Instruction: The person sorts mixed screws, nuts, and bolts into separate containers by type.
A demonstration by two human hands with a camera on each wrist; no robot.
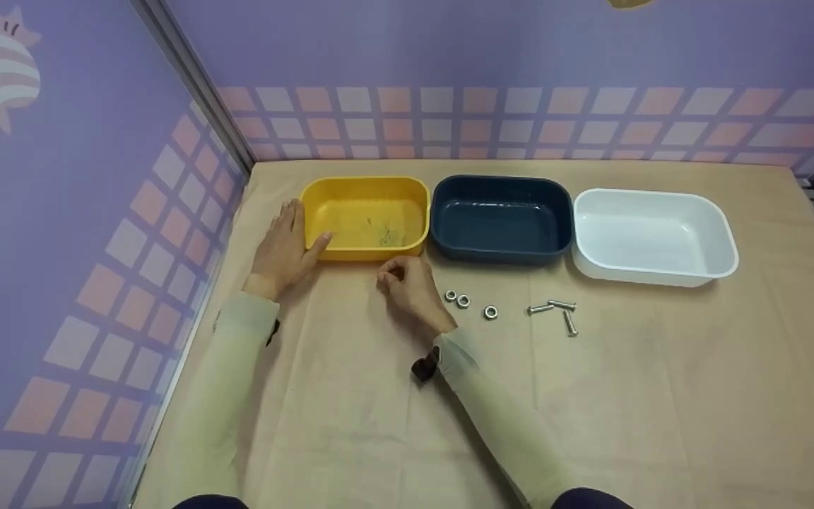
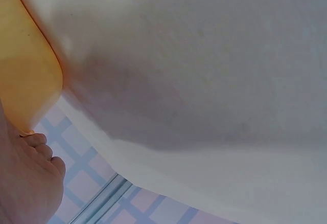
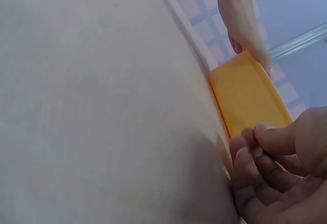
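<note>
My left hand (image 1: 283,247) rests against the left end of a yellow plastic box (image 1: 315,253), its fingers lying straight along the outer wall and its thumb over the front rim. A few thin dark bits (image 1: 389,237) lie on the box floor. Just in front of the box's front right corner is my right hand (image 1: 413,286), close over the cloth. Its fingers are curled, with the thumb tip (image 3: 263,127) against the index finger; no object shows between them. Right of that hand lie three metal nuts (image 1: 463,301), then three metal bolts (image 1: 570,324).
A dark blue box (image 1: 502,256) stands right beside the yellow one, with a white box (image 1: 654,276) at its right. All three line the back of the cloth-covered table (image 1: 626,410). Patterned panels (image 1: 407,124) rise behind and on the left.
</note>
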